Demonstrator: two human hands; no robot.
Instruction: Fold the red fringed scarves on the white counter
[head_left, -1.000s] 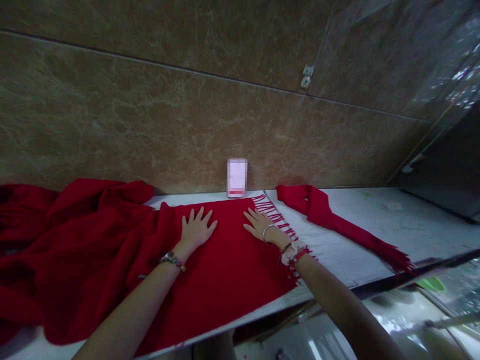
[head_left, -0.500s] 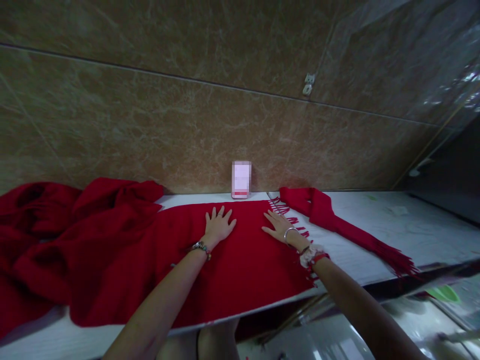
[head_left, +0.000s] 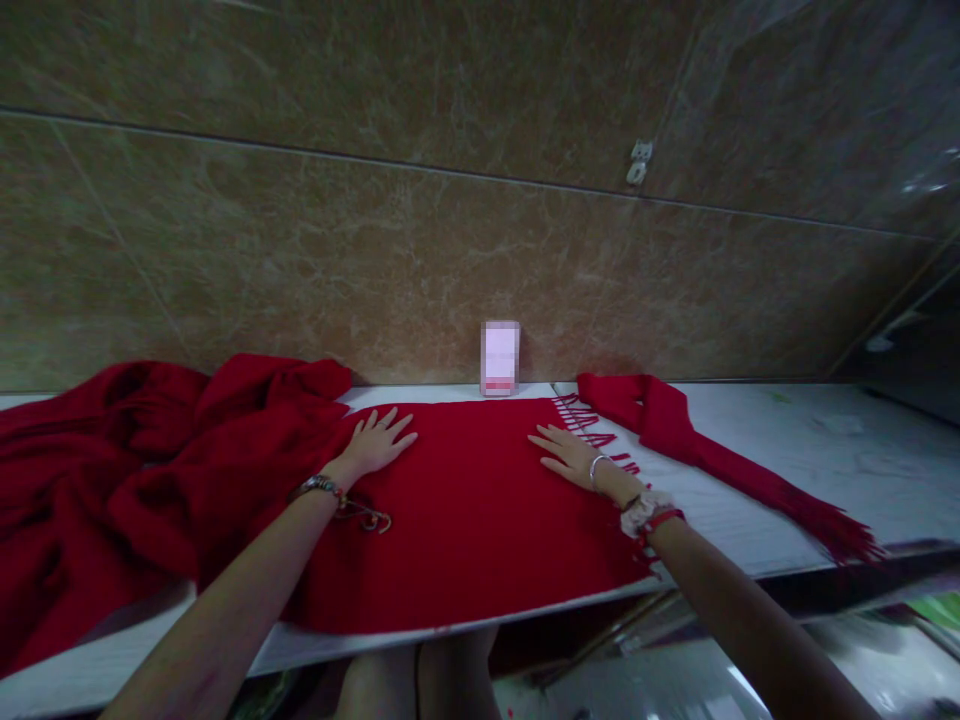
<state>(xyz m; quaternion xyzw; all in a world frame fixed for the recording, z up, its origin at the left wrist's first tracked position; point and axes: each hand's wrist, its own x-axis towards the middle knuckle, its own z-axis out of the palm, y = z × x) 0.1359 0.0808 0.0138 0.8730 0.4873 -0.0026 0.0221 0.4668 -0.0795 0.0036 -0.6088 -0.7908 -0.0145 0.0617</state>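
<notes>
A red fringed scarf [head_left: 465, 510] lies spread flat across the white tabletop, its tasselled end toward the right. My left hand [head_left: 375, 440] rests palm down with fingers spread on the scarf's left part, beside where the cloth bunches into loose folds [head_left: 150, 490]. Near the fringe, my right hand [head_left: 566, 455] presses flat on the same cloth, fingers stretched out. Dangling from my left wrist, a bracelet cord [head_left: 367, 517] touches the fabric. Neither hand grips anything.
A phone [head_left: 500, 358] with a blurred screen leans upright against the brown tiled wall [head_left: 420, 270]. A second red piece, a narrow folded scarf [head_left: 697, 445], lies on the white tabletop [head_left: 795, 430] to the right. The table's front edge runs close to my legs.
My left hand has slid left over the scarf, leaving more smooth cloth between my hands. My right hand stays by the fringe. The view has shifted slightly left.
</notes>
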